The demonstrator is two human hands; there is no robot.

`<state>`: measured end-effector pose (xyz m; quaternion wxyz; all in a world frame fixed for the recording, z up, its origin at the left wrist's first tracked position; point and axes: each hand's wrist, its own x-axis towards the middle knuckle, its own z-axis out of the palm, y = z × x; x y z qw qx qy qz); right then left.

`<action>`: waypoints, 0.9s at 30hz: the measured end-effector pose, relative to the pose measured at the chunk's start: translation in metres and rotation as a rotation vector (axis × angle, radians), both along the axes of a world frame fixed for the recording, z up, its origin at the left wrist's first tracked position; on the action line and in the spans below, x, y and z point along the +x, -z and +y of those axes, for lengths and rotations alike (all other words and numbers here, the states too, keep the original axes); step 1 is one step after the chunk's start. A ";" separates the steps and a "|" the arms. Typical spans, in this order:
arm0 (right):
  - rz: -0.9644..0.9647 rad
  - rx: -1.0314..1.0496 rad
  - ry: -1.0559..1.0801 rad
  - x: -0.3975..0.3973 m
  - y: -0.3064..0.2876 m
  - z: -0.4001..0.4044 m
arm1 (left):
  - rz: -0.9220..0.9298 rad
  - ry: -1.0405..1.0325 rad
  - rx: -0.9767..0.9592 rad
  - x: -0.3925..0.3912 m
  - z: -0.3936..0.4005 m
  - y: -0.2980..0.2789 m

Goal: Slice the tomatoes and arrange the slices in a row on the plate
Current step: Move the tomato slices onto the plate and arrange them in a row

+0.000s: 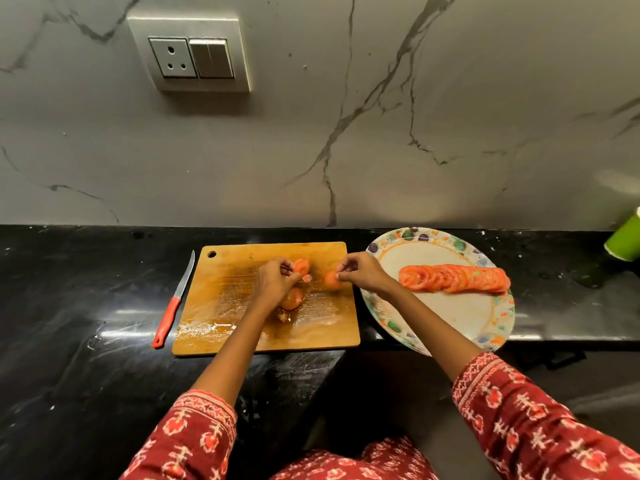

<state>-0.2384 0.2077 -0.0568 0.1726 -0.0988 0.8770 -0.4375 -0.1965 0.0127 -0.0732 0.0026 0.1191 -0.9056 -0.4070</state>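
Observation:
A wet wooden cutting board [242, 327] lies on the black counter. Over its far half my left hand [273, 282] pinches a small stack of tomato slices [301, 266]. My right hand [360, 271] pinches another tomato slice [331, 280] just right of it. A tomato end piece [291, 299] lies on the board below my left hand. To the right, a round patterned plate [464, 313] holds a row of overlapping tomato slices [453, 278]. The red-handled knife [173, 306] lies on the counter left of the board.
A green cup [623, 240] stands at the far right edge of the counter [69, 306]. The marble wall behind carries a socket and switch panel [194, 57]. The plate overhangs the counter's front edge, which steps back on the right side.

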 end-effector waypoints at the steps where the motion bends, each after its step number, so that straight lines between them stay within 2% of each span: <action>1: 0.002 -0.016 0.034 0.001 -0.001 0.008 | 0.014 0.021 0.014 0.000 0.005 -0.002; 5: 0.074 -0.019 0.196 0.002 -0.005 0.055 | 0.064 0.128 0.077 -0.006 0.033 -0.008; 11: 0.069 0.141 0.402 -0.004 -0.007 0.116 | 0.022 0.240 0.054 -0.014 0.079 -0.003; 16: 0.019 0.287 0.375 -0.013 -0.004 0.116 | -0.008 0.318 0.027 -0.023 0.112 0.002; 20: 0.050 0.434 0.398 -0.014 0.000 0.112 | -0.041 0.356 -0.006 -0.034 0.135 0.005; 27: 0.202 0.316 0.435 -0.018 -0.005 0.135 | -0.094 0.354 -0.049 -0.051 0.167 0.011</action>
